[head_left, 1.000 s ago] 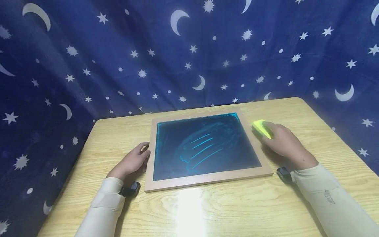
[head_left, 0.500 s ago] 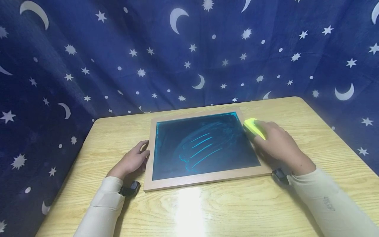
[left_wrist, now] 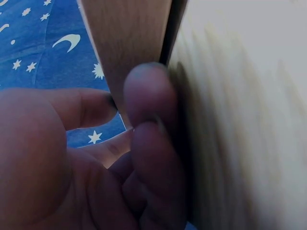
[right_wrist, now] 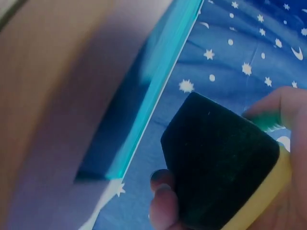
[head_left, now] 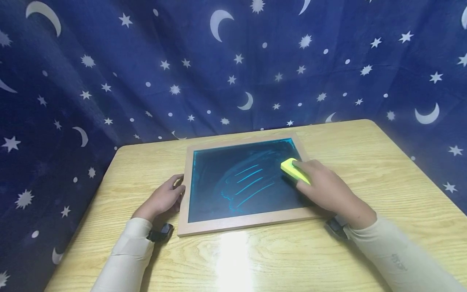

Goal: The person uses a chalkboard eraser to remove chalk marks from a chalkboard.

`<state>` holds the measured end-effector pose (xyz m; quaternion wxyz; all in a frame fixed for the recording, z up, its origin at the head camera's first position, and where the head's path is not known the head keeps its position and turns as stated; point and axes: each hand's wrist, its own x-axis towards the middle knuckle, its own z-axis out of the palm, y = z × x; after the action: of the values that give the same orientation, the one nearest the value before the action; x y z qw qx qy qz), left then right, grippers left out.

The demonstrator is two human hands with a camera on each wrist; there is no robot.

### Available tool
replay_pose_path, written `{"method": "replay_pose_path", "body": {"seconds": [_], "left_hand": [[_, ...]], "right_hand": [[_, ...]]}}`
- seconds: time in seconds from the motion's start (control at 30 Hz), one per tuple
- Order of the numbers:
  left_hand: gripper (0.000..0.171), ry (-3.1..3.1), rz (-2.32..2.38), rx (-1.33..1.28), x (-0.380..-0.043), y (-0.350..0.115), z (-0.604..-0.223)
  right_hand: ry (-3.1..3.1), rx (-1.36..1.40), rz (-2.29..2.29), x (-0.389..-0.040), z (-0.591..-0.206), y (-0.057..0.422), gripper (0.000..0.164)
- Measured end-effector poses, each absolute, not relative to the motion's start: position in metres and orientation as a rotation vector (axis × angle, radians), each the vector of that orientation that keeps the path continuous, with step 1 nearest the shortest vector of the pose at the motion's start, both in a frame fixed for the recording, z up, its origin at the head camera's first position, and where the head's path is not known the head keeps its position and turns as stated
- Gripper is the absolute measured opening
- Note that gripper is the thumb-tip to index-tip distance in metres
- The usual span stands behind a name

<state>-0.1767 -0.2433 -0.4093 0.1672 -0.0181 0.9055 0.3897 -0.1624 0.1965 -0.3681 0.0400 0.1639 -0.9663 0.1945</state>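
A wood-framed chalkboard (head_left: 251, 222) lies on the table, with several blue chalk lines (head_left: 249, 185) and faint smears across its dark surface. My right hand (head_left: 330, 190) grips a yellow chalkboard eraser (head_left: 293, 170) over the board's right part. In the right wrist view the eraser's dark felt face (right_wrist: 220, 163) shows, fingers wrapped along its sides. At the board's left edge, my left hand (head_left: 163, 199) holds the wooden frame (left_wrist: 127, 38); in the left wrist view the thumb is at one edge of it and curled fingers (left_wrist: 151, 96) sit low beside the tabletop.
The light wood table (head_left: 277, 259) extends around the board on all sides. A dark blue curtain (head_left: 204, 48) with moons and stars hangs behind it and down both sides. Dark wrist devices (head_left: 160, 233) sit at both cuffs.
My right hand has carried the eraser leftward, from the table beside the board to over the board's right part. The left hand and board have stayed put; the chalk lines look the same.
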Motion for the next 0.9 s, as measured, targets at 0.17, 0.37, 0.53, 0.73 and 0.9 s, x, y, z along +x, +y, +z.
{"method": "replay_pose_path", "body": {"seconds": [0.17,0.37,0.53,0.73,0.9], "left_hand": [[0.057,2.581,1.111,-0.05,-0.178,-0.244,-0.41],[0.058,2.588,1.106,-0.048,-0.177,-0.245,-0.412],[0.058,2.591,1.103,-0.047,-0.177,-0.245,-0.411],[0.058,2.595,1.096,-0.047,-0.177,-0.245,-0.411],[0.059,2.59,1.092,-0.052,-0.177,-0.244,-0.41]], "right_hand": [[-2.97,0.531,0.574,-0.158,-0.373,0.189,0.054],[-2.97,0.589,0.523,-0.156,-0.378,0.185,0.051],[-2.97,0.622,0.475,-0.156,-0.382,0.185,0.051],[-2.969,0.634,0.453,-0.157,-0.384,0.184,0.051],[-2.968,0.642,0.44,-0.156,-0.384,0.184,0.053]]}}
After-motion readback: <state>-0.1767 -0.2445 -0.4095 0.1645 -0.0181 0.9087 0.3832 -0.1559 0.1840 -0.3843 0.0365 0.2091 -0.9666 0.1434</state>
